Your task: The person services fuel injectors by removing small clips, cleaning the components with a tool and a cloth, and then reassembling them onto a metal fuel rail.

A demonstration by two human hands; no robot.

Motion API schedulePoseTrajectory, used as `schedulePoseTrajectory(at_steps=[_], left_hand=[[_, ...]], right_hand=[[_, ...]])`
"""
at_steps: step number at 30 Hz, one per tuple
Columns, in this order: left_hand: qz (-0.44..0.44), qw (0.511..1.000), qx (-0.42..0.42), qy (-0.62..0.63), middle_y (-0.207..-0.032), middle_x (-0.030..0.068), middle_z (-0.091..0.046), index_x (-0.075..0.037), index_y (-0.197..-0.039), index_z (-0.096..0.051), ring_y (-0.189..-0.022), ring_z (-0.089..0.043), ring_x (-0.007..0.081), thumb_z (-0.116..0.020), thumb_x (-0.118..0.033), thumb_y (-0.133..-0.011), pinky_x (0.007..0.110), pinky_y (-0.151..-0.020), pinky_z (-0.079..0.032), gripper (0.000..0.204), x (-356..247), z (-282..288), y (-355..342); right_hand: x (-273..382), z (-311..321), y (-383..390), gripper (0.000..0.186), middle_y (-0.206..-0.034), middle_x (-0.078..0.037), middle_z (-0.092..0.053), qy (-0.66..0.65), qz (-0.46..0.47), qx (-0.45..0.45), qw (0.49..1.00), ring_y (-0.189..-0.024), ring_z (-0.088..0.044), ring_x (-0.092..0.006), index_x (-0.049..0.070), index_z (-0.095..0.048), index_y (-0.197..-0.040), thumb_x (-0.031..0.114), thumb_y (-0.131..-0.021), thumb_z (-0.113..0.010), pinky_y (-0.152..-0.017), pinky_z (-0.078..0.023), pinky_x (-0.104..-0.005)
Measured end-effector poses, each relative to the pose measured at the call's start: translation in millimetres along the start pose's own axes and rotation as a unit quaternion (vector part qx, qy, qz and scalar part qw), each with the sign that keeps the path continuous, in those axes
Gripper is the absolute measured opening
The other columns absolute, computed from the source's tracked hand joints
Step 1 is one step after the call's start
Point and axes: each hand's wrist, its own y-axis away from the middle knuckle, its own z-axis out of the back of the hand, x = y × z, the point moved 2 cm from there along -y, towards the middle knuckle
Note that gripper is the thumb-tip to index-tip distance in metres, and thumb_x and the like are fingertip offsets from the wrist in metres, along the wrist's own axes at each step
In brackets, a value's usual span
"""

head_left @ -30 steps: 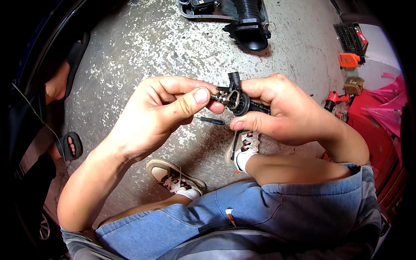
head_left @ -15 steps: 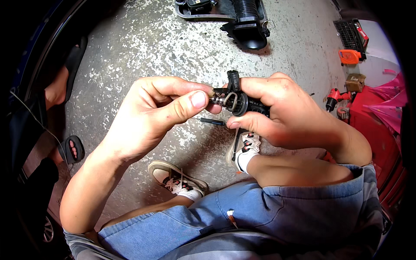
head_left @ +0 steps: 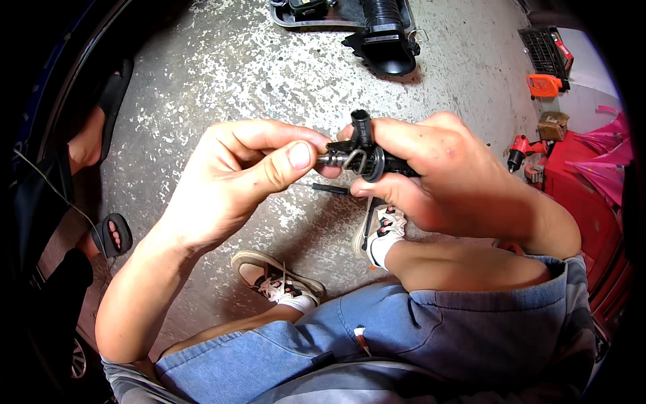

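Both my hands meet in the middle over the floor around a dark part (head_left: 362,151) that looks like a fuel injector. It has a black plug socket pointing up, a bent metal wire clip, a round collar and a slim metal end. My right hand (head_left: 447,172) is wrapped round its black body, thumb below and index finger above, hiding its right end. My left hand (head_left: 245,168) pinches the metal end between thumb and fingers, whose tips hide the very end.
Below the part, a thin black rod (head_left: 330,189) shows near my shoe. Ahead are a grey tray (head_left: 316,25) and a black ribbed hose with a box-like end (head_left: 390,57). At right are a red drill (head_left: 521,151) and red cabinet (head_left: 572,178). Another person's sandaled foot (head_left: 116,232) is left.
My left fingertips have shifted slightly left, so more of the metal end shows beside the clip. The part has tilted a little in my right hand.
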Motion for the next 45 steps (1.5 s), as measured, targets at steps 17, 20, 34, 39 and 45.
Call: schedulePoseTrajectory(at_steps=[17,20,34,39,45], left_hand=[[-0.067,0.986,-0.024,-0.15,-0.103,0.0093,-0.07,0.0,-0.111,-0.067,-0.093,-0.065,0.0126,-0.07,-0.004,-0.087,0.024,-0.084,-0.052,0.025,5.1,-8.2,-39.1],[-0.116,0.976,-0.004,-0.185,-0.103,0.009,-0.069,0.001,-0.11,-0.067,-0.097,-0.064,0.0148,-0.069,-0.011,-0.089,0.028,-0.088,-0.05,0.024,6.1,-7.6,-50.1],[0.008,0.978,-0.173,0.113,-0.099,0.0056,-0.061,-0.002,-0.106,-0.055,-0.098,-0.06,0.0153,-0.05,-0.018,-0.101,0.027,-0.092,-0.047,0.017,81.2,-0.2,-68.4],[0.069,0.983,-0.143,0.096,-0.099,0.0015,-0.063,-0.007,-0.107,-0.056,-0.09,-0.058,0.0067,-0.051,-0.023,-0.101,0.02,-0.064,-0.037,0.017,103.3,42.5,-60.1],[0.113,0.975,-0.171,0.084,-0.093,0.0017,-0.063,-0.006,-0.103,-0.057,-0.091,-0.062,0.0111,-0.051,-0.022,-0.101,0.023,-0.078,-0.046,0.017,124.0,49.5,-54.0]], right_hand=[[-32.8,-2.6,3.2,0.025,-0.074,-0.01,-0.062,-0.032,-0.079,-0.033,0.996,-0.066,-0.058,-0.0158,0.0,-0.063,-0.104,0.014,-0.085,-0.07,-0.063,-0.045,-0.0317],[-39.8,-9.2,5.2,0.028,-0.067,-0.016,-0.062,-0.159,-0.106,-0.07,0.979,-0.062,-0.062,-0.0234,-0.003,-0.064,-0.089,0.024,-0.086,-0.068,-0.057,-0.046,-0.0363],[-95.4,-62.3,51.6,0.037,-0.106,-0.012,-0.061,-0.286,-0.14,-0.282,0.905,-0.101,-0.06,-0.0144,-0.006,-0.048,-0.129,0.0,-0.093,-0.056,-0.087,-0.05,-0.0267],[-199.4,-104.8,133.5,0.044,-0.11,-0.017,-0.059,-0.016,-0.294,-0.467,0.834,-0.093,-0.061,-0.0195,-0.006,-0.048,-0.125,0.009,-0.087,-0.066,-0.077,-0.051,-0.0305],[-251.6,-129.5,108.8,0.034,-0.093,-0.014,-0.07,-0.087,-0.31,-0.376,0.869,-0.082,-0.066,-0.0235,-0.004,-0.062,-0.111,0.025,-0.093,-0.061,-0.074,-0.052,-0.0352]])
